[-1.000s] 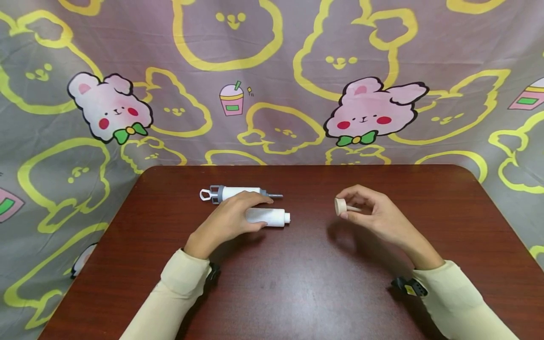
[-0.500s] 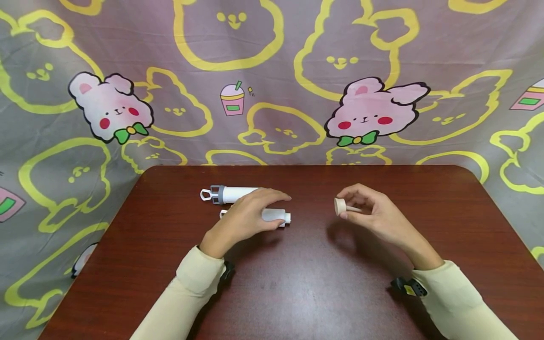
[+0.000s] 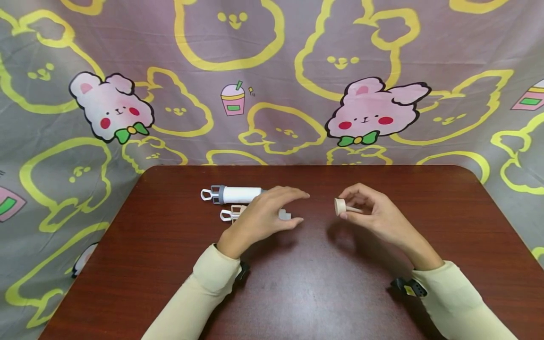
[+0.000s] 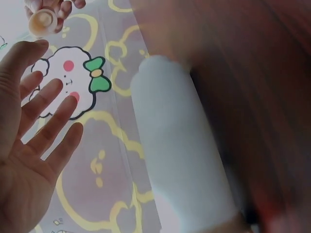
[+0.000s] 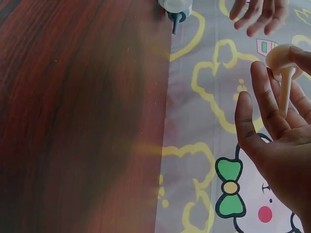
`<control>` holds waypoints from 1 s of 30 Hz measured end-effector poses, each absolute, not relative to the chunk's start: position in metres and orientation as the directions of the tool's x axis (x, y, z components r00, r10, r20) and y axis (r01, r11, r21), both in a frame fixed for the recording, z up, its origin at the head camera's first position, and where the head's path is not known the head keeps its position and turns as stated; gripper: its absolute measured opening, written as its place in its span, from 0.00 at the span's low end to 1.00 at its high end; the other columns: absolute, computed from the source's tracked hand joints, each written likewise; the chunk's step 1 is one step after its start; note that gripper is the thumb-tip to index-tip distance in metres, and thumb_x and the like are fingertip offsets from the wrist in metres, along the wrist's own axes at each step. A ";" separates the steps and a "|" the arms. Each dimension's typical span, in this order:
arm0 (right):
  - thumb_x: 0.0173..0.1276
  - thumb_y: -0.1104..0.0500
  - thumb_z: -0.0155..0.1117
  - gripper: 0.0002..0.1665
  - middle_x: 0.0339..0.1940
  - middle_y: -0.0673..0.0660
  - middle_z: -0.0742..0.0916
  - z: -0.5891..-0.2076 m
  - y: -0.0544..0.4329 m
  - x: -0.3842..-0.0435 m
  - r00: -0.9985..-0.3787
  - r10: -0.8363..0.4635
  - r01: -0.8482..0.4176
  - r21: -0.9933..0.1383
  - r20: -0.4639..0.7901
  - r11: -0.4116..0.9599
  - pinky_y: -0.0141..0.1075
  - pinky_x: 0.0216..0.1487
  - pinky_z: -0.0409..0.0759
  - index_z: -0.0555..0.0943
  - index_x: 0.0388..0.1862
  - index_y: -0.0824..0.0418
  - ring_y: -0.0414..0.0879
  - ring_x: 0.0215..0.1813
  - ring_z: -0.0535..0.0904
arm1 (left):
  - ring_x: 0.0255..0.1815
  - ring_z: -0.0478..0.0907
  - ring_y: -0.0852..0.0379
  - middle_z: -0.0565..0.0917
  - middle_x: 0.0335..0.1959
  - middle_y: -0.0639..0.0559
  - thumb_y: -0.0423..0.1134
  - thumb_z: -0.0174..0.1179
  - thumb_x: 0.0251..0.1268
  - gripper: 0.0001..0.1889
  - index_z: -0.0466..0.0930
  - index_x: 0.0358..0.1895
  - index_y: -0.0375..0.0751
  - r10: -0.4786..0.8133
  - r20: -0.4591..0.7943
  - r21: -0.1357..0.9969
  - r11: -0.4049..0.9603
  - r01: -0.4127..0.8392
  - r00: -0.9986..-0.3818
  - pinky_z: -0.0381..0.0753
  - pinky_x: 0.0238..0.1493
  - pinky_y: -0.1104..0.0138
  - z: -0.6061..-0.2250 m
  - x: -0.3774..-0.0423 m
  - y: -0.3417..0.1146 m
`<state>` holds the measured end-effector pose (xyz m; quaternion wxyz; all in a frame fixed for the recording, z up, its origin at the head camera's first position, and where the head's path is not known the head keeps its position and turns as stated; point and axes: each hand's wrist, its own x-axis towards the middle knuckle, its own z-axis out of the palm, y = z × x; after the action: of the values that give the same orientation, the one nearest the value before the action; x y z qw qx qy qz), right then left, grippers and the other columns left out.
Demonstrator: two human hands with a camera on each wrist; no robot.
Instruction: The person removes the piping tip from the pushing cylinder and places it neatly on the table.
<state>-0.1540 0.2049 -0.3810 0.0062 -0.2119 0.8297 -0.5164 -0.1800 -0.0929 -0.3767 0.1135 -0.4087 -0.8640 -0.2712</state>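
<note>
My right hand (image 3: 378,210) pinches a small beige round nozzle cap with a thin stem (image 3: 340,207) above the table's right half. In the right wrist view the cap (image 5: 279,58) sits between thumb and fingertips, its stem pointing back toward the palm. My left hand (image 3: 267,215) is open, thumb and fingers spread toward the cap, with nothing in its grasp. Below that hand lies a white syringe-like tube (image 3: 286,215) with a beige collar and white pull ring, its middle hidden by the hand. The tube (image 4: 175,141) looms large in the left wrist view.
A second white syringe-like tube (image 3: 242,195) with a grey collar and pull ring lies just behind the first, its tip hidden by the left hand. Both are on a dark red-brown table (image 3: 306,283). A patterned cloth (image 3: 272,85) hangs behind the table's far edge.
My left hand has moved right along the beige-collared tube toward the cap, uncovering its collar and pull ring. My right hand has stayed nearly still with the nozzle cap.
</note>
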 end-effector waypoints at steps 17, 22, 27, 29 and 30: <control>0.70 0.65 0.73 0.15 0.40 0.54 0.88 -0.382 0.203 -0.155 -0.905 -0.365 -0.356 -0.858 0.218 0.370 0.31 0.44 0.83 0.81 0.53 0.58 0.41 0.41 0.86 | 0.62 0.82 0.56 0.86 0.59 0.52 0.40 0.76 0.62 0.25 0.83 0.62 0.46 0.616 0.578 0.282 0.465 0.839 -0.536 0.80 0.64 0.66 -0.384 -0.174 -0.059; 0.69 0.65 0.73 0.15 0.40 0.55 0.88 -0.381 0.202 -0.155 -0.904 -0.371 -0.348 -0.870 0.212 0.350 0.31 0.44 0.84 0.80 0.53 0.59 0.41 0.42 0.86 | 0.62 0.82 0.57 0.86 0.59 0.52 0.41 0.75 0.63 0.24 0.83 0.62 0.45 0.612 0.594 0.272 0.459 0.846 -0.522 0.80 0.65 0.68 -0.387 -0.172 -0.053; 0.70 0.65 0.73 0.16 0.41 0.55 0.88 -0.381 0.200 -0.155 -0.905 -0.374 -0.339 -0.877 0.204 0.341 0.31 0.46 0.85 0.80 0.53 0.60 0.41 0.43 0.86 | 0.61 0.82 0.57 0.87 0.58 0.52 0.40 0.74 0.63 0.22 0.83 0.60 0.44 0.594 0.629 0.257 0.449 0.856 -0.501 0.78 0.66 0.70 -0.389 -0.172 -0.047; 0.70 0.65 0.73 0.15 0.42 0.56 0.88 -0.380 0.200 -0.155 -0.905 -0.376 -0.337 -0.878 0.201 0.340 0.31 0.47 0.86 0.80 0.53 0.60 0.41 0.43 0.86 | 0.60 0.82 0.57 0.87 0.57 0.52 0.40 0.74 0.63 0.22 0.84 0.60 0.44 0.586 0.643 0.254 0.443 0.860 -0.492 0.78 0.66 0.71 -0.389 -0.172 -0.045; 0.70 0.64 0.73 0.15 0.42 0.56 0.88 -0.380 0.200 -0.155 -0.905 -0.377 -0.336 -0.879 0.200 0.339 0.31 0.47 0.85 0.80 0.53 0.60 0.42 0.43 0.86 | 0.59 0.82 0.57 0.87 0.57 0.53 0.40 0.74 0.63 0.21 0.84 0.59 0.44 0.584 0.649 0.253 0.440 0.862 -0.488 0.78 0.66 0.71 -0.389 -0.172 -0.044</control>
<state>-0.1547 0.1998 -0.3801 0.0193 -0.2176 0.8181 -0.5319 -0.1724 -0.0441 -0.3887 0.2418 -0.4442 -0.8134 -0.2875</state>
